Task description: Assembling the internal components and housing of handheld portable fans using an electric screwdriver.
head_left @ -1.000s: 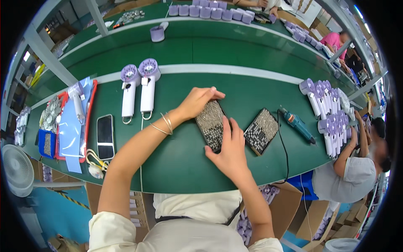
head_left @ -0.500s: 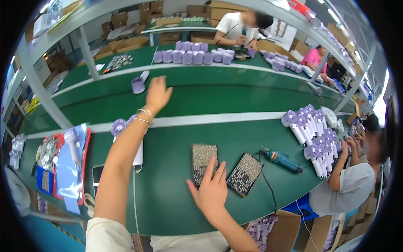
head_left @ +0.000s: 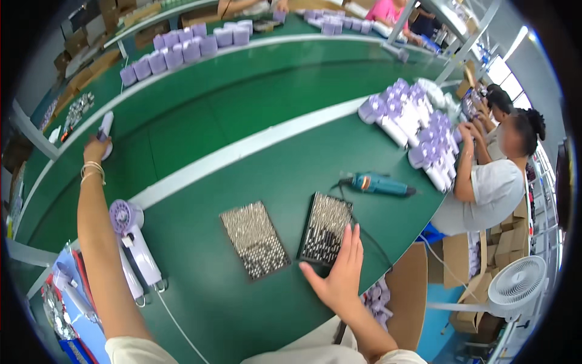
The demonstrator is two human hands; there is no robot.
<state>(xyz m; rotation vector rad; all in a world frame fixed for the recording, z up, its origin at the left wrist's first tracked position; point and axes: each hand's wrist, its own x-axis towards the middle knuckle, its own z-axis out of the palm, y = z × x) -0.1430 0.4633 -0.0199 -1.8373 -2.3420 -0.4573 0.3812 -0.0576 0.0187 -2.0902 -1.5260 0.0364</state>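
Left hand (head_left: pixel 97 147): upper left, fingers closed around purple-white dryer (head_left: pixel 105 128).
Right hand (head_left: pixel 339 267): lower centre, fingers spread, touching right screw tray (head_left: pixel 325 225).

Tabletop (head_left: pixel 254 315) is looking like matt green mat, smooth. Two screw trays (head_left: pixel 254 239) (head_left: pixel 326 227), centre frame, are glinting metallic, rough-textured. Handheld fan (head_left: pixel 136 242) at left is showing glossy lilac-and-white plastic. Driver (head_left: pixel 376 184) is showing teal plastic. Boxes at lower right are looking like plain brown cardboard.
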